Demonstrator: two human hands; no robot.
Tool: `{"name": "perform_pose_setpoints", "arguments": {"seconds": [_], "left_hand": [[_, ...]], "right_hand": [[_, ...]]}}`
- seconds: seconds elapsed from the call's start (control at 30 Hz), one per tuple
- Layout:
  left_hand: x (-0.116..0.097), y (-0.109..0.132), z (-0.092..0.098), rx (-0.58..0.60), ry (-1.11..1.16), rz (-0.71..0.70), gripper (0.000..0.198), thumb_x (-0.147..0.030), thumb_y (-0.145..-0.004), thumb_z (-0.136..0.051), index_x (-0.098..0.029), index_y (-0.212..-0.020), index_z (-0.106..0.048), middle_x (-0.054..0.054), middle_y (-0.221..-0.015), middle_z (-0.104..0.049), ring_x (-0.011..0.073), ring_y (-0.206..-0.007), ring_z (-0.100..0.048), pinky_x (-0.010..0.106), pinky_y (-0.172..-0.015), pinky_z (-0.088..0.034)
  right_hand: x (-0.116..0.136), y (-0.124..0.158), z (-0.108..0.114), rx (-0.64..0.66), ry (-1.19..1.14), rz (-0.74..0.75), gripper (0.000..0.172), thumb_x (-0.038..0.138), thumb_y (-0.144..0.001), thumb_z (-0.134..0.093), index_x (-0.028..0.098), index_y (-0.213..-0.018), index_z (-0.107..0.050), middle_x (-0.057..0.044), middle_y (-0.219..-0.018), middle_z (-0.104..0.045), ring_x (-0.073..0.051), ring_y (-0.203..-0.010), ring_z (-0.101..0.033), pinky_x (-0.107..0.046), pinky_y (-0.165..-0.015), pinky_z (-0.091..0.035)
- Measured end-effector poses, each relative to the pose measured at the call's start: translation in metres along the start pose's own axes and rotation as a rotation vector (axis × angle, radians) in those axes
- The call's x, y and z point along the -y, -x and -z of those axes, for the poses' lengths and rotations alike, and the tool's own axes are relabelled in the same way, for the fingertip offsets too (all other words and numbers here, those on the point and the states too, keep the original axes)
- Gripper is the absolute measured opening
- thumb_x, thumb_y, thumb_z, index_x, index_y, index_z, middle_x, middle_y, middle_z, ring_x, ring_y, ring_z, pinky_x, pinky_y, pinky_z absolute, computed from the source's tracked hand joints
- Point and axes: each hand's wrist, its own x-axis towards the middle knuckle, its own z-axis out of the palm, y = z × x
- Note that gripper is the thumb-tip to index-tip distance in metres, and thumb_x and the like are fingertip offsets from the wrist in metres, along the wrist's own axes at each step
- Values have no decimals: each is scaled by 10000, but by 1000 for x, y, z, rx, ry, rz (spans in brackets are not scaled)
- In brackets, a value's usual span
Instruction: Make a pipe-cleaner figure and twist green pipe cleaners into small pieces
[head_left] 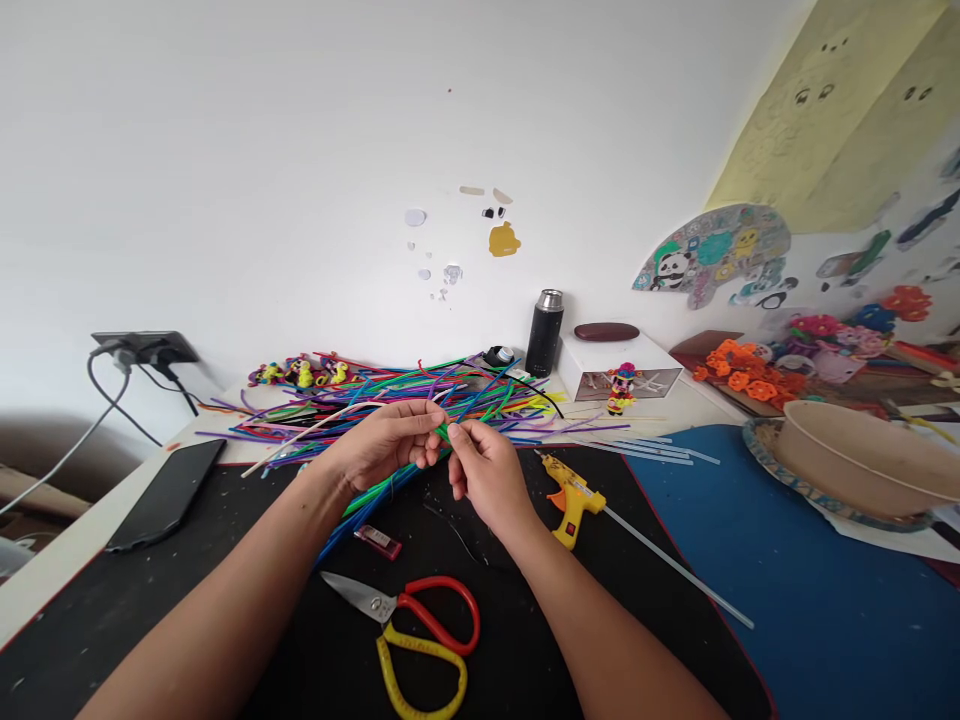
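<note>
My left hand [386,440] and my right hand [486,472] meet above the black mat, each with thumb and forefinger pinched. Between the fingertips is a short visible piece of green pipe cleaner [442,431]; the rest of it is hidden by my fingers. Behind and beneath the hands spreads a big heap of many-coloured pipe cleaners [300,415]. Nearer to me lie scissors [382,605] with one red and one yellow handle, blades parted. A small red-and-clear case [378,541] rests just past them.
A yellow hot glue gun [574,495] with a long glue stick lies right of my hands. Further back stand a black flask [544,335] and a white box [622,362]. At left is a black phone [169,495]; at right, a beige basin [870,455].
</note>
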Motion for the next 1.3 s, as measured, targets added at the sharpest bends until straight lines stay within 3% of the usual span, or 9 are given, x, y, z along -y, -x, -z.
{"name": "perform_pose_setpoints", "arguments": {"seconds": [0.37,0.83,1.0,1.3], "left_hand": [[3,-2,7,-2,-21,12,320,-291,-720,-969,-124,-853,-730,33,-652,-699,117,-541,-665,169,-507,-547],[-11,9,2,-3,-354,-59,532,-635,-754,-890,-144,-856,-710,39,-743,-725,147,-634,-681,240,-598,-557],[-13,8,-1,-6,-506,-92,475,-552,-703,-944,-169,-814,-687,15,-678,-718,156,-581,-658,257,-564,-535],[-11,7,-6,-109,-531,-219,429,-523,-704,-938,-171,-747,-697,15,-627,-702,146,-526,-623,246,-519,-502]], "right_hand": [[-2,0,0,-2,18,-9,421,590,-986,-590,217,-792,-599,58,-534,-546,-94,-366,-468,-208,-387,-349],[6,2,0,-21,83,12,348,486,-1010,-566,214,-797,-608,61,-529,-544,-99,-382,-484,-206,-402,-354],[5,3,0,-32,83,19,342,479,-1011,-563,215,-798,-604,58,-529,-548,-101,-381,-491,-210,-401,-352],[8,2,1,5,50,16,390,545,-1004,-567,222,-785,-586,60,-526,-547,-98,-374,-480,-216,-400,-343]]}}
